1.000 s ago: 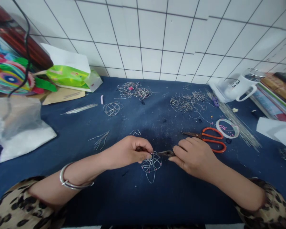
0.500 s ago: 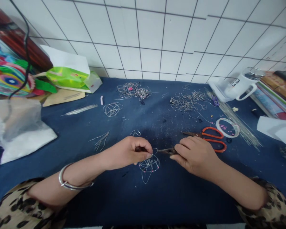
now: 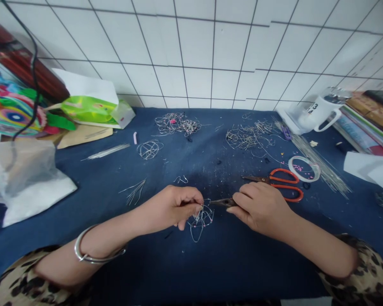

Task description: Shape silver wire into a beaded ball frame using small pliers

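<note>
Since the earlier frames, the left hand [image 3: 175, 208] has curled further over the beaded wire form [image 3: 201, 219], and the form now sits more tucked beneath the fingertips, with less of its upper part showing. That hand is closed in a pinch, thumb and fingers gripping the form's upper left edge. The form is a small open cage of thin silver wire with pink beads on it. It lies at the centre front of the blue cloth table [image 3: 210, 272], between the two hands, with one loose loop of wire trailing toward the viewer. The right hand [image 3: 258, 208] is closed around the handles of small dark pliers [image 3: 221, 202], whose tips point left and meet the top of the form just beside the left fingertips. Whether the tips clamp a wire cannot be told. A silver bangle [image 3: 95, 253] sits on the left wrist. Red-handled scissors [image 3: 277, 187] lie just behind the right hand, apart from it. Behind them to the right lies a white ring [image 3: 304, 168] with pink beads inside, beside a bundle of straight wires [image 3: 325, 174]. Two heaps of tangled wire [image 3: 177, 123] [image 3: 250, 135] lie near the tiled wall, with a finished wire ball [image 3: 150, 148] left of centre. A white mug [image 3: 319, 112] stands at far right, and a clear plastic bag [image 3: 25, 178] lies at far left.
</note>
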Motion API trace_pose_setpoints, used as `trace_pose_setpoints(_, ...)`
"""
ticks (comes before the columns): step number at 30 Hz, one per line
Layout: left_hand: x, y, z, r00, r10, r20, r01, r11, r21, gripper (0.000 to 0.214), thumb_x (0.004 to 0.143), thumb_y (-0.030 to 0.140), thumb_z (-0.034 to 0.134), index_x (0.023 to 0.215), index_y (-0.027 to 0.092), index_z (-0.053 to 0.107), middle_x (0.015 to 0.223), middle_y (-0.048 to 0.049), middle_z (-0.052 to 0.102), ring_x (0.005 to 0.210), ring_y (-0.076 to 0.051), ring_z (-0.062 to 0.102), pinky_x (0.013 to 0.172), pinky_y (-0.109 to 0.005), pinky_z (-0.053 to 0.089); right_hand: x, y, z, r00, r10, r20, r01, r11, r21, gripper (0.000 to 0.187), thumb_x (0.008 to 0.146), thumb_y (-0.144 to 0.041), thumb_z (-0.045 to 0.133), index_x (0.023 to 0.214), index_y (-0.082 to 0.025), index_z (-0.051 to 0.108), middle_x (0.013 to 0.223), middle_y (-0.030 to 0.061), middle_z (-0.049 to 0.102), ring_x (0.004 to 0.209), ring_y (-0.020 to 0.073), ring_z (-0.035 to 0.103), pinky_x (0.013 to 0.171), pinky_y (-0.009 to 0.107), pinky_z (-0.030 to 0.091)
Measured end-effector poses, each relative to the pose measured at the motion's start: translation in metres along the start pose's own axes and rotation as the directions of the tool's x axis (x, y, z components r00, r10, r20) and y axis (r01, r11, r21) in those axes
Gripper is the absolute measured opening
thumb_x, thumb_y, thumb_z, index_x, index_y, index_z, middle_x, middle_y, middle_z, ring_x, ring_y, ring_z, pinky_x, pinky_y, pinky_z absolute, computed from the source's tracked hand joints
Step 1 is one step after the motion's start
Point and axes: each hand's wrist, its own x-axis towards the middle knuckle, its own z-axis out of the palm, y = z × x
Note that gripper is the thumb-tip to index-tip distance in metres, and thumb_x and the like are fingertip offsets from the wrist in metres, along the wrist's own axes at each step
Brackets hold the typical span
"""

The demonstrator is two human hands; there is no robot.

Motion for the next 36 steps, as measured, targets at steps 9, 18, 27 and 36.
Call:
trace_pose_setpoints(9,-0.0014,-0.0005,0.0009,1.000,0.021,-0.020,-0.021,1.000,0.013,0.016,0.086,0.032,0.044,0.086,0.017,0.052,0.062,0.0046,0.050,0.047,-0.006,0.051,0.048,-0.017,0.042,0.0008,-0.0008,0.0019,1.000,0.004,0.008,-0.005,1.000,0.021,0.033,0.089,-0.043,0.039,0.075,-0.019,0.058,0.070,0.0029,0.053,0.068,0.0151,0.047,0.062,0.028,0.029)
trace_pose_setpoints(18,-0.0005,-0.0013,0.0035,0.999,0.020,-0.045,-0.018,0.999,0.045,0.013,0.084,0.028,0.047,0.078,0.017,0.050,0.059,0.0051,0.050,0.045,-0.005,0.047,0.044,-0.017,0.040,-0.0005,-0.0019,0.0025,1.000,-0.026,0.012,0.026,1.000,-0.007,0.030,0.088,-0.042,0.040,0.076,-0.019,0.056,0.069,0.0023,0.051,0.067,0.0156,0.045,0.062,0.030,0.027)
trace_pose_setpoints(27,0.0011,-0.0038,0.0043,0.999,-0.019,-0.051,0.022,0.998,0.066,0.015,0.083,0.031,0.048,0.078,0.017,0.051,0.060,0.0042,0.054,0.044,-0.006,0.049,0.043,-0.017,0.041,0.0022,-0.0032,0.0011,0.998,-0.056,-0.012,0.055,0.996,-0.065,0.030,0.088,-0.042,0.040,0.075,-0.019,0.054,0.067,0.0019,0.049,0.065,0.0160,0.041,0.061,0.031,0.023)
trace_pose_setpoints(36,0.0001,-0.0018,0.0051,0.997,-0.029,-0.071,0.035,0.996,0.077,0.017,0.082,0.032,0.049,0.078,0.016,0.052,0.060,0.0034,0.056,0.043,-0.006,0.052,0.041,-0.016,0.041,0.0026,-0.0064,-0.0002,0.995,-0.081,-0.056,0.077,0.995,-0.066,0.029,0.087,-0.042,0.042,0.077,-0.019,0.055,0.067,0.0023,0.050,0.065,0.0157,0.041,0.061,0.031,0.023)
